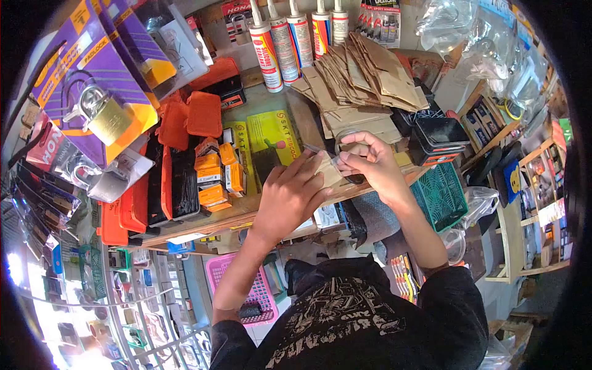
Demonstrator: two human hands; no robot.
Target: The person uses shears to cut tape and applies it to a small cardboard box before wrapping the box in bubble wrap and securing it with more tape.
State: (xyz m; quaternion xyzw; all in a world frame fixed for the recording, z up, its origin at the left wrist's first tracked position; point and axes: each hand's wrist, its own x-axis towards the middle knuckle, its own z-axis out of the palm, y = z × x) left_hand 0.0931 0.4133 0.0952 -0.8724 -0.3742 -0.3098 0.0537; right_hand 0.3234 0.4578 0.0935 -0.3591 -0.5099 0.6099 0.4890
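At the front edge of the wooden counter (203,221), near the middle of the view, a small brown paper bag (328,174), caught between both hands. At 9 o'clock of it the left hand (290,192), fingers stretched almost flat and laid on the paper, not closed around it. At 3 o'clock the right hand (372,163), fingers bent, pinching the bag's edge. Directly behind, at 12 o'clock, a round container (346,137), half hidden by the right fingers. Farther at 12 o'clock a loose stack of paper bags (364,80) and a row of sealant tubes (285,40). At 10 o'clock a yellow package (274,132) and orange boxes (216,176); at 3 o'clock a green basket (441,196).
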